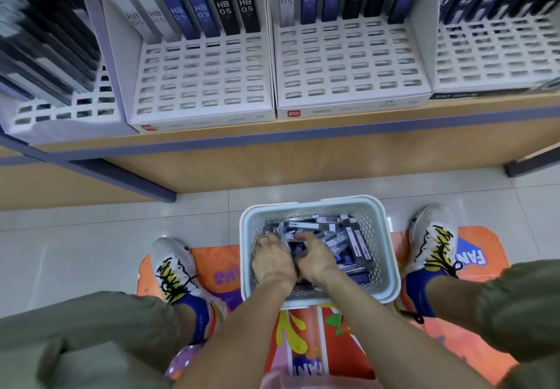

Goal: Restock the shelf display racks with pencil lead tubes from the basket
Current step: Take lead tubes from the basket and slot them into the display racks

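**Inspector:** Both hands are down in the basket (318, 206), which stands on the floor between the person's feet. The left hand (272, 259) and right hand (315, 256) meet over the near-left part of the heap of pencil lead tubes (339, 237). The fingers of both curl round a dark bunch of tubes held between them; how many, I cannot tell.

**Supervisor:** Risks?

**Inspector:** First, a loose bunch. Tubes gathered crosswise could slip out on the lift to the shelf and scatter over the tiled floor (91, 237). Second, mis-sorting. The heap mixes colours, while the centre rack (200, 85) and the rack to its right (351, 64) hold white, blue and black tubes in separate columns along their far rows. A mixed handful invites wrong slots.

**Supervisor:** Anything else?

**Inspector:** The slots are narrow, and most near rows stand empty. A tube pushed in tilted could jam or topple its neighbours.
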The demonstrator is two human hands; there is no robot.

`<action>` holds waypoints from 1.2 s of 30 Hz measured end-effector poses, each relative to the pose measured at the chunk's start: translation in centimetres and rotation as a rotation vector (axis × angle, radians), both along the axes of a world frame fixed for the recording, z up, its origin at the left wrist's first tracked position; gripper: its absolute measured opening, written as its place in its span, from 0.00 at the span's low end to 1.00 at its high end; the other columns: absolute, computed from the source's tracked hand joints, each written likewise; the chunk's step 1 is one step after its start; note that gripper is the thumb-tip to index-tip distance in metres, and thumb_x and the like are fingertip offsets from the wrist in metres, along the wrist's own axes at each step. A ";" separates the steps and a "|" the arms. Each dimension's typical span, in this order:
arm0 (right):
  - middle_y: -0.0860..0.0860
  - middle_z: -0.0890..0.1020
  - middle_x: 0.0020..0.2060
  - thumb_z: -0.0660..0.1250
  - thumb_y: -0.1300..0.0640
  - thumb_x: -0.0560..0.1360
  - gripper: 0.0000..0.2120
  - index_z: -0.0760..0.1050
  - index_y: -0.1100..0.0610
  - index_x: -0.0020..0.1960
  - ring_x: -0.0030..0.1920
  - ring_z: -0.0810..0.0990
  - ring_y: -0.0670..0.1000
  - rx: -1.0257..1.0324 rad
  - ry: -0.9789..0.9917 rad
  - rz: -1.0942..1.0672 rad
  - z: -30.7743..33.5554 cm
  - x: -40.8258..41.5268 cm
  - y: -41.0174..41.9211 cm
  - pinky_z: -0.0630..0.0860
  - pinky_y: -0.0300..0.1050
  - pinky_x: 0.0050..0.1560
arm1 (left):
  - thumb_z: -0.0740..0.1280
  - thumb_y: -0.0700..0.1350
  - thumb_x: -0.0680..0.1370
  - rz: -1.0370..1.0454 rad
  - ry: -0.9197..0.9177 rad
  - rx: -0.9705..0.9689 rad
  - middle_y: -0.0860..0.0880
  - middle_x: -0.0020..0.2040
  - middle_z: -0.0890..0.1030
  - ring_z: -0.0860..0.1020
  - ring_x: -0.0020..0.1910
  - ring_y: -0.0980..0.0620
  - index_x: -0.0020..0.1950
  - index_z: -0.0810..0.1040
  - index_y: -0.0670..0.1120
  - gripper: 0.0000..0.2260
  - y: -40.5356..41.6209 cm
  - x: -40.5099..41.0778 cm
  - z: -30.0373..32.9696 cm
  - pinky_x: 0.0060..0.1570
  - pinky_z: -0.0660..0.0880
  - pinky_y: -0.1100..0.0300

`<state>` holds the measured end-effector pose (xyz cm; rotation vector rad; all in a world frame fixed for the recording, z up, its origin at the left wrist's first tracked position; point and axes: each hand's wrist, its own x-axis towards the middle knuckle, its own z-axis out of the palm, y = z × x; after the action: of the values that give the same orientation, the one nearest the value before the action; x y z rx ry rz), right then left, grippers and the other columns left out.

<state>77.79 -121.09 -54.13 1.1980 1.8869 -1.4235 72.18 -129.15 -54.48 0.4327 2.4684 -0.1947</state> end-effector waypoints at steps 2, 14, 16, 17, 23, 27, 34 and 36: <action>0.51 0.82 0.38 0.66 0.63 0.74 0.23 0.72 0.47 0.67 0.42 0.83 0.55 -0.027 0.009 -0.065 -0.4 0.2 0.1 0.81 0.52 0.50 | 0.64 0.41 0.80 0.009 -0.001 0.028 0.38 0.69 0.70 0.72 0.69 0.42 0.70 0.64 0.40 0.20 -0.2 0.5 0.0 0.65 0.71 0.55; 0.63 0.83 0.49 0.69 0.75 0.73 0.24 0.73 0.59 0.65 0.44 0.83 0.54 -0.306 0.108 -0.283 2.0 1.5 0.8 0.85 0.45 0.45 | 0.56 0.48 0.86 0.834 -0.365 0.623 0.44 0.59 0.77 0.76 0.57 0.43 0.64 0.66 0.41 0.12 -0.6 -0.1 0.8 0.57 0.70 0.57; 0.63 0.82 0.51 0.72 0.74 0.72 0.23 0.74 0.61 0.65 0.47 0.84 0.55 -0.342 0.135 -0.286 2.6 1.7 0.8 0.85 0.46 0.46 | 0.57 0.49 0.85 1.037 -0.469 0.746 0.44 0.60 0.79 0.78 0.58 0.43 0.65 0.69 0.42 0.14 -1.1 -0.2 0.1 0.63 0.74 0.49; 0.63 0.82 0.50 0.73 0.73 0.72 0.23 0.75 0.61 0.64 0.48 0.84 0.56 -0.360 0.153 -0.294 3.1 1.9 0.8 0.85 0.47 0.47 | 0.57 0.49 0.85 1.121 -0.504 0.790 0.42 0.60 0.81 0.80 0.58 0.40 0.67 0.71 0.42 0.15 -1.4 -0.2 -0.3 0.63 0.76 0.42; 0.58 0.78 0.44 0.77 0.72 0.68 0.24 0.77 0.60 0.60 0.43 0.83 0.54 -0.377 0.270 -0.226 7.8 2.9 1.1 0.85 0.48 0.46 | 0.58 0.50 0.83 1.339 -0.749 0.970 0.35 0.55 0.84 0.84 0.51 0.34 0.63 0.78 0.41 0.17 -1.6 0.1 4.3 0.46 0.79 0.28; 0.55 0.79 0.43 0.79 0.71 0.67 0.24 0.78 0.57 0.60 0.40 0.81 0.53 -0.299 0.346 -0.124 12.3 3.2 2.0 0.82 0.43 0.42 | 0.69 0.57 0.79 1.199 -0.744 1.127 0.38 0.54 0.84 0.84 0.42 0.40 0.60 0.79 0.44 0.18 -0.8 0.5 8.8 0.35 0.81 0.47; 0.57 0.86 0.47 0.74 0.71 0.68 0.15 0.82 0.57 0.51 0.37 0.82 0.44 -0.010 0.593 -0.146 22.4 0.5 1.9 0.78 0.34 0.39 | 0.69 0.51 0.81 0.970 -0.446 1.409 0.44 0.31 0.79 0.71 0.20 0.52 0.44 0.75 0.42 0.14 -1.3 -3.0 19.3 0.20 0.65 0.64; 0.54 0.86 0.44 0.75 0.68 0.69 0.11 0.82 0.56 0.48 0.41 0.84 0.47 0.063 0.745 -0.219 25.3 -0.8 1.1 0.80 0.38 0.45 | 0.68 0.53 0.82 0.923 -0.417 1.453 0.47 0.27 0.74 0.66 0.21 0.52 0.46 0.75 0.44 0.13 -2.4 -4.7 23.2 0.21 0.59 0.63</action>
<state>77.04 -119.95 -28.79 0.9965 2.3312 -2.1615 67.52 -131.56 -31.31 -0.1697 1.7269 1.8688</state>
